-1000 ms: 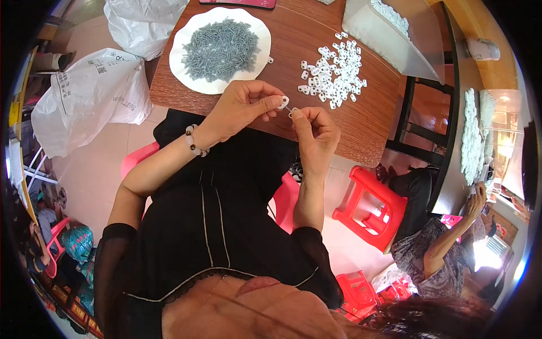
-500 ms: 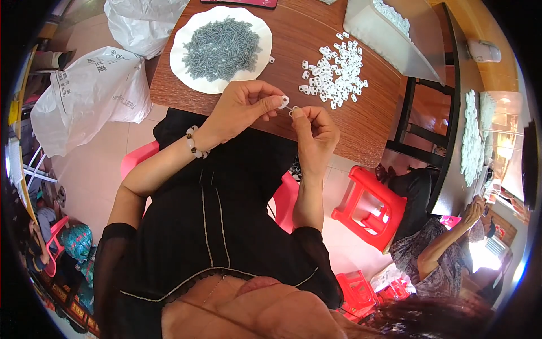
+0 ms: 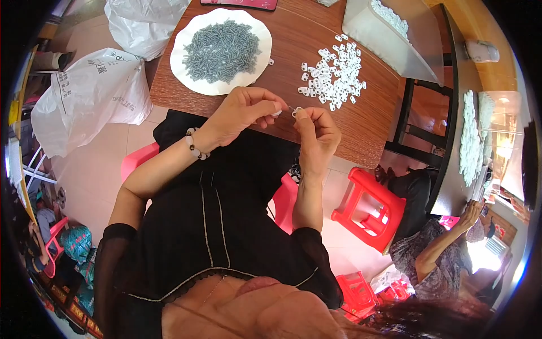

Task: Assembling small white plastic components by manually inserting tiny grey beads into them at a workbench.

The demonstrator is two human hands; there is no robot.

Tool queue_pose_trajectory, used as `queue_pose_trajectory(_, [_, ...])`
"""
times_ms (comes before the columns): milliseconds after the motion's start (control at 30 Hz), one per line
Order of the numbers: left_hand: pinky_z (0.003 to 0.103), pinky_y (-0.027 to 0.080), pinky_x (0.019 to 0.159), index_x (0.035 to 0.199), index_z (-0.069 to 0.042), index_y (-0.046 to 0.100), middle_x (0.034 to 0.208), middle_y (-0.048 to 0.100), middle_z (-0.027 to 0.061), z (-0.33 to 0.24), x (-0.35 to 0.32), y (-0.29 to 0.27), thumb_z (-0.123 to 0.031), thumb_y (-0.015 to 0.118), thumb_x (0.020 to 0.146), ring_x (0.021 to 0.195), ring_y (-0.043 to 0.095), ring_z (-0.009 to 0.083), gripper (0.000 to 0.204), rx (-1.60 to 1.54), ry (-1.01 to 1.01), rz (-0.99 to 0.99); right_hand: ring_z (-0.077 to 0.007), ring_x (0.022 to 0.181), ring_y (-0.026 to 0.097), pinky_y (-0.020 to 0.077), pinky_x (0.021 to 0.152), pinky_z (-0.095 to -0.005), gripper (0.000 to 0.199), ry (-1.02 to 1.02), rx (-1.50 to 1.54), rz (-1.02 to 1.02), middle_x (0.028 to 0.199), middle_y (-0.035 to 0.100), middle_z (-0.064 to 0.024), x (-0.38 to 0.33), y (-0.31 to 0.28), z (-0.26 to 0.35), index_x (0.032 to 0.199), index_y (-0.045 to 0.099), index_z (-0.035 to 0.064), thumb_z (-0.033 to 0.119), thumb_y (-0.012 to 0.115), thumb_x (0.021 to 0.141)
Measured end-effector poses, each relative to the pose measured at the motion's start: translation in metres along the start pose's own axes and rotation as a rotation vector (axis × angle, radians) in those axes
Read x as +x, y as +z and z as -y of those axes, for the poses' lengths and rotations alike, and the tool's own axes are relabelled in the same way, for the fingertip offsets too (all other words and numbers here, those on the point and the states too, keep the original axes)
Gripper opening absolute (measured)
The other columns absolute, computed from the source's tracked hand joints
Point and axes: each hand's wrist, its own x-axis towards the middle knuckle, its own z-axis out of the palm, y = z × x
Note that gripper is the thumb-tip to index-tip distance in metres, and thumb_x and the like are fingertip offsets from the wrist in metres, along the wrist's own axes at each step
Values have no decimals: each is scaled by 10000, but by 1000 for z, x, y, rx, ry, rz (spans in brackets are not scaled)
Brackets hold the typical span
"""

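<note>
My left hand (image 3: 248,113) is closed in a pinch near the table's front edge, with a small white plastic piece (image 3: 276,112) mostly hidden by its fingers. Facing it, my right hand (image 3: 317,129) pinches a small white two-holed piece (image 3: 297,112) between thumb and forefinger. A thin greyish bit (image 3: 290,107) shows in the narrow gap between the fingertips; whether it joins both pieces I cannot tell. Beyond my left hand stands a scalloped white plate (image 3: 180,73) heaped with small grey pins (image 3: 223,52). Loose white two-holed pieces (image 3: 336,73) lie scattered beyond my right hand.
A whitish bin (image 3: 361,25) of white pieces stands on the brown table (image 3: 361,135) at the far right. White sacks (image 3: 93,90) sit on the left floor. A red stool (image 3: 370,209) is at my right, beside another person's arm (image 3: 446,243) at a dark table.
My left fingers have closed over their white piece, which now shows less. Both hands have shifted slightly nearer to me, and the thin greyish bit is still between them.
</note>
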Motion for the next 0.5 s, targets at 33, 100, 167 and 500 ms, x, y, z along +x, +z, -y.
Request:
queue_pose_trajectory(33, [185, 478, 640, 1009, -32, 666, 825, 628, -13, 0, 0, 1, -207, 636, 903, 705, 568, 45, 206, 15, -8, -3, -25, 637, 502, 391, 583, -168, 105, -16, -4, 5, 708, 587, 22, 0, 0, 0, 810, 609, -4, 65, 638, 884])
queue_pose_trajectory(100, [185, 480, 635, 1004, -28, 666, 820, 628, -10, 3, 0, -1, -228, 649, 899, 704, 570, 47, 226, -14, -16, 5, -25, 638, 501, 390, 584, -167, 105, -19, -16, 11, 710, 587, 23, 0, 2, 1, 810, 609, -5, 64, 638, 884])
queue_pose_trajectory(167, [185, 481, 630, 999, -25, 666, 816, 627, -8, 3, 0, 0, -250, 662, 895, 703, 571, 49, 248, -41, -24, 15, -25, 639, 501, 389, 585, -165, 105, -25, -26, 15, 712, 586, 25, -1, 3, 2, 810, 608, -6, 63, 639, 884])
queue_pose_trajectory(500, [177, 490, 578, 974, -30, 687, 777, 649, -9, 1, -3, 5, -227, 686, 880, 650, 577, 36, 218, 109, 108, -43, -7, 633, 484, 373, 562, -153, 99, -34, -43, 16, 730, 582, 39, -2, 5, -2, 835, 612, -1, 74, 651, 885])
